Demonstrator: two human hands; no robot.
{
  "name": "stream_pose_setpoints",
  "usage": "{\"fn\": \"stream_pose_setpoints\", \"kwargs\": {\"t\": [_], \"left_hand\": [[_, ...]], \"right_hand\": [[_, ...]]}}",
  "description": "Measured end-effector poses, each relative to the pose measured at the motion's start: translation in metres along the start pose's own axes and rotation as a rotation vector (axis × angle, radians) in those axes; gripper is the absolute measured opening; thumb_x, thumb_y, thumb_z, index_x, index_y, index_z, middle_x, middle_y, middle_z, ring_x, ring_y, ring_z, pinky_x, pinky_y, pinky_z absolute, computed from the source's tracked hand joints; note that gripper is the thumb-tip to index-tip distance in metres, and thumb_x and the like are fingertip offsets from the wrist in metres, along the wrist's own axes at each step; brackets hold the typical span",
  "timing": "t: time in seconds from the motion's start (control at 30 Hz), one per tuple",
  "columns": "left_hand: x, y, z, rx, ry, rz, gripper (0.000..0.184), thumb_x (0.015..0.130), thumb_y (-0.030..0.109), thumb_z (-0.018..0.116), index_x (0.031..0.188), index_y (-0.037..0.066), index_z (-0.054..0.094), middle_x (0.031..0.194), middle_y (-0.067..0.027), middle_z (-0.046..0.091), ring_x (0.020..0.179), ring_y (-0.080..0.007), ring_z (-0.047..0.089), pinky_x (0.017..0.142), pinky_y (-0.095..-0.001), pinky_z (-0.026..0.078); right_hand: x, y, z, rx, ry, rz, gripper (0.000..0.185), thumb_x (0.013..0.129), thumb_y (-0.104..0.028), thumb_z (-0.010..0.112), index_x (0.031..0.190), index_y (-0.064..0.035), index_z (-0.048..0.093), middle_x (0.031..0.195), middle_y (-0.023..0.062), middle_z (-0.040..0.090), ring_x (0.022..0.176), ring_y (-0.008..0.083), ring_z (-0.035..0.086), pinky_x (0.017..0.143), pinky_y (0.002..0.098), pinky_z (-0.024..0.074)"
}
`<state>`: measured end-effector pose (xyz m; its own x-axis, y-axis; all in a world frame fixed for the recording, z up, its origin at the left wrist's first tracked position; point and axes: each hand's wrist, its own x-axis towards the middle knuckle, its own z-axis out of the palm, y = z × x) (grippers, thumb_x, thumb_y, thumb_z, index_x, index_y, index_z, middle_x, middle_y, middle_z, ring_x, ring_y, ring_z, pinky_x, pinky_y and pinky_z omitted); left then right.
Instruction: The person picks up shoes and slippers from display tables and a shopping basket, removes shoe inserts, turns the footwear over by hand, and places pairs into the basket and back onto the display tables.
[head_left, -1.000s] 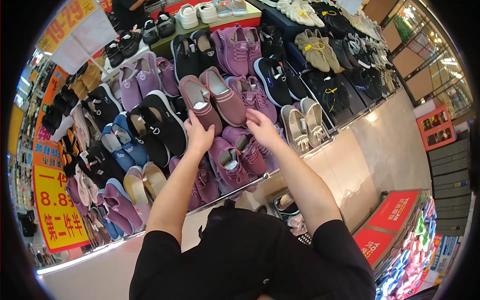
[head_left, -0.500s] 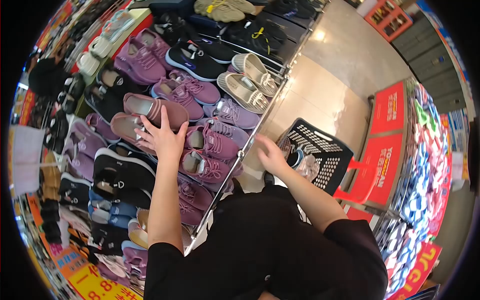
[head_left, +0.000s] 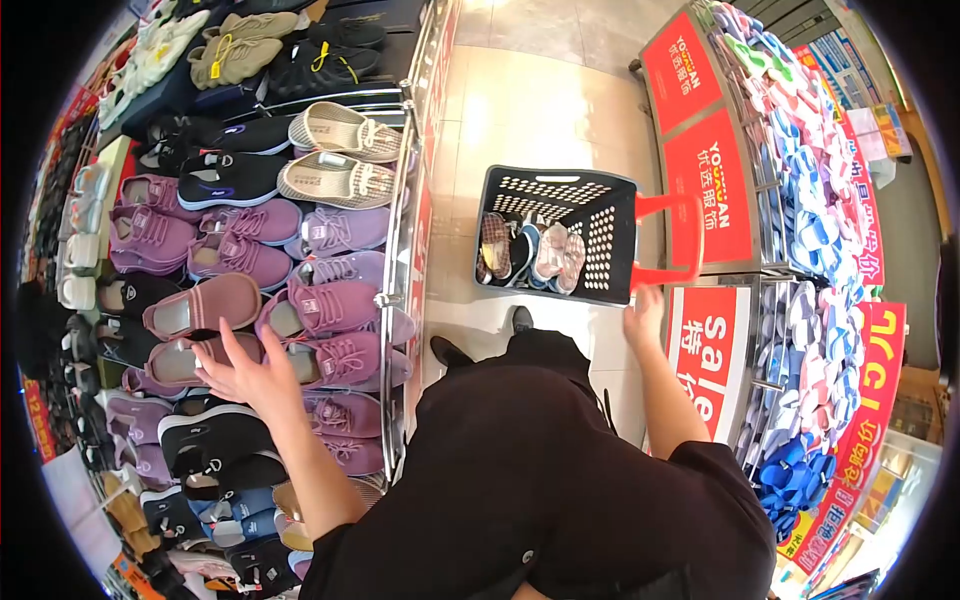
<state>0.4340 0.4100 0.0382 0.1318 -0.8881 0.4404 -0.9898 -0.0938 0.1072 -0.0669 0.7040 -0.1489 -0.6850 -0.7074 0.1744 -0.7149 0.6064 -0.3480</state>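
My left hand (head_left: 245, 378) open, fingers spread over dusty-pink shoes (head_left: 222, 305) on the rack (head_left: 394, 262) left of the basket (head_left: 603, 230), my right hand (head_left: 643, 315) at its red handle (head_left: 690, 235), whether gripping I cannot tell, patterned shoes (head_left: 558, 260) inside.

Two mauve slip-ons (head_left: 205, 303) lie side by side, and a black basket (head_left: 612, 235) holding shoes (head_left: 557, 262) stands on the floor (head_left: 462, 140).

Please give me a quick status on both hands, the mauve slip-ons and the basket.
Left hand open, spread over mauve slip-ons. Right hand at red handle, grip unclear. Black basket on aisle floor, footwear inside.
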Motion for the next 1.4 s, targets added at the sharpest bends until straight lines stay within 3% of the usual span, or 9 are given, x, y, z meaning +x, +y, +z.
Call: {"fn": "stream_pose_setpoints", "kwargs": {"t": [0.1,0.2,0.27,0.33,0.37,0.53,1.07,1.37,1.4], "left_hand": [[-0.044,0.052,-0.033,-0.32,0.052,0.256,0.051,0.083,0.015,0.068,0.131,0.005,0.053,0.147,-0.0269,0.026,0.136,-0.0459,0.023,0.112,-0.0538,0.021],[-0.094,0.088,-0.037,-0.614,-0.098,0.399,0.041,0.081,0.005,0.065,0.121,0.004,0.059,0.14,-0.0208,0.035,0.13,-0.0397,0.035,0.109,-0.049,0.028],[-0.126,0.109,-0.037,-0.64,-0.343,0.48,0.035,0.078,0.004,0.066,0.113,0.004,0.062,0.13,-0.0183,0.047,0.124,-0.0357,0.043,0.106,-0.0457,0.032],[-0.157,0.131,-0.032,-0.655,-0.403,0.469,0.033,0.077,0.004,0.067,0.11,0.005,0.063,0.124,-0.0154,0.052,0.12,-0.035,0.046,0.103,-0.0448,0.034],[-0.169,0.137,-0.029,-0.642,-0.395,0.454,0.033,0.077,0.004,0.067,0.11,0.005,0.063,0.124,-0.0154,0.052,0.12,-0.035,0.046,0.103,-0.0448,0.034],[-0.225,0.154,-0.034,-0.607,-0.595,0.335,0.029,0.075,0.01,0.069,0.104,0.007,0.066,0.114,-0.011,0.059,0.111,-0.0317,0.053,0.101,-0.0448,0.035],[-0.346,0.135,-0.082,-0.5,-0.572,0.037,0.028,0.079,0.014,0.069,0.106,0.009,0.065,0.105,-0.0106,0.063,0.104,-0.0304,0.056,0.1,-0.0456,0.037],[-0.407,0.074,-0.09,-0.48,-0.531,-0.03,0.028,0.083,0.02,0.066,0.108,0.009,0.066,0.107,-0.012,0.065,0.108,-0.0318,0.057,0.101,-0.0466,0.038],[-0.412,0.066,-0.094,-0.504,-0.562,-0.036,0.028,0.083,0.021,0.065,0.108,0.01,0.066,0.107,-0.0119,0.065,0.109,-0.0315,0.057,0.101,-0.0472,0.038]], "right_hand": [[0.049,0.018,-0.035,-0.141,0.139,0.228,0.06,0.076,-0.014,0.066,0.133,-0.0064,0.047,0.137,0.0291,0.04,0.127,0.0452,0.039,0.105,0.0514,0.0347],[0.099,0.05,-0.051,-0.228,0.202,0.295,0.065,0.078,-0.019,0.067,0.137,-0.0067,0.043,0.138,0.0292,0.039,0.126,0.0458,0.041,0.105,0.0513,0.0353],[0.128,0.075,-0.049,-0.268,0.225,0.317,0.067,0.079,-0.021,0.067,0.139,-0.007,0.04,0.139,0.0293,0.038,0.125,0.0464,0.041,0.105,0.0508,0.0363],[0.156,0.103,-0.04,0.027,0.026,0.423,0.069,0.082,-0.025,0.066,0.142,-0.0075,0.037,0.137,0.0312,0.04,0.124,0.0474,0.043,0.104,0.0484,0.0385],[0.166,0.101,-0.041,0.051,-0.023,0.433,0.06,0.084,-0.026,0.066,0.135,-0.0053,0.042,0.125,0.0304,0.053,0.116,0.0453,0.052,0.098,0.046,0.0437],[0.197,0.121,-0.033,0.12,-0.124,0.408,0.041,0.084,-0.024,0.065,0.116,-0.0014,0.052,0.1,0.0245,0.066,0.095,0.0411,0.064,0.084,0.0468,0.0499],[0.238,0.088,-0.039,0.049,-0.31,0.004,0.028,0.084,-0.015,0.053,0.108,-0.0014,0.052,0.098,0.0267,0.065,0.095,0.0446,0.062,0.082,0.0492,0.0495],[0.192,0.068,-0.029,0.119,-0.349,0.068,0.031,0.081,-0.011,0.055,0.11,-0.001,0.053,0.101,0.0242,0.065,0.101,0.0407,0.062,0.089,0.0442,0.0482],[0.186,0.08,-0.021,0.112,-0.32,0.04,0.031,0.08,-0.01,0.055,0.11,-0.0011,0.052,0.097,0.0233,0.066,0.093,0.0397,0.064,0.081,0.0443,0.0509]]}}
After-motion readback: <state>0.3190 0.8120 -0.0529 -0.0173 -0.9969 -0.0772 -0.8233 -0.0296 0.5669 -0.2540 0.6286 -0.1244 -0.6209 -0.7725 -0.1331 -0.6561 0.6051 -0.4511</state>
